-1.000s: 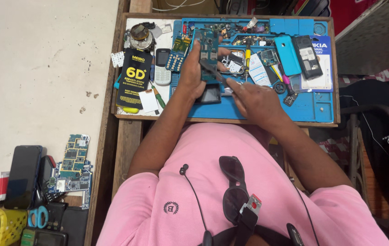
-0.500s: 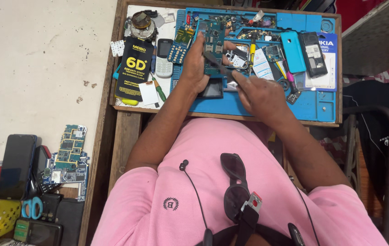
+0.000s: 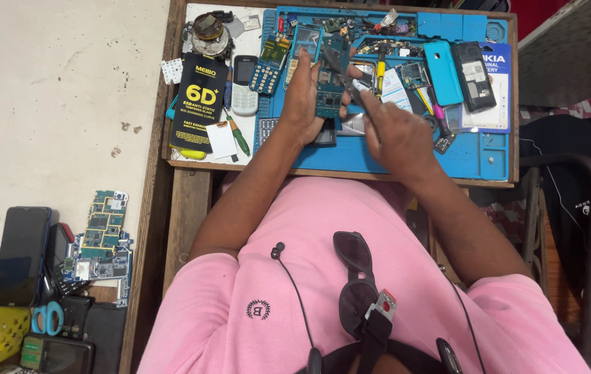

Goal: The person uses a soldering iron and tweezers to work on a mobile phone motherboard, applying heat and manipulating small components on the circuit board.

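Note:
My left hand (image 3: 302,104) holds a green phone circuit board (image 3: 330,86) up off the blue repair mat (image 3: 462,156). My right hand (image 3: 396,135) is just to the right of it and grips a thin metal tool (image 3: 352,93) whose tip points at the board's right edge. A dark phone body (image 3: 324,135) lies on the mat under my hands, partly hidden by them.
The mat lies on a wooden bench (image 3: 184,163) with a black-and-yellow packet (image 3: 198,104), a grey keypad phone (image 3: 244,83), a green-handled screwdriver (image 3: 239,138), a cyan phone shell (image 3: 442,73) and a black phone (image 3: 473,76). At lower left are circuit boards (image 3: 101,239), a smartphone (image 3: 22,253) and scissors (image 3: 47,318).
My left hand has tilted the green board up so more of it shows. My right hand's tool stays at its edge. The view has shifted slightly.

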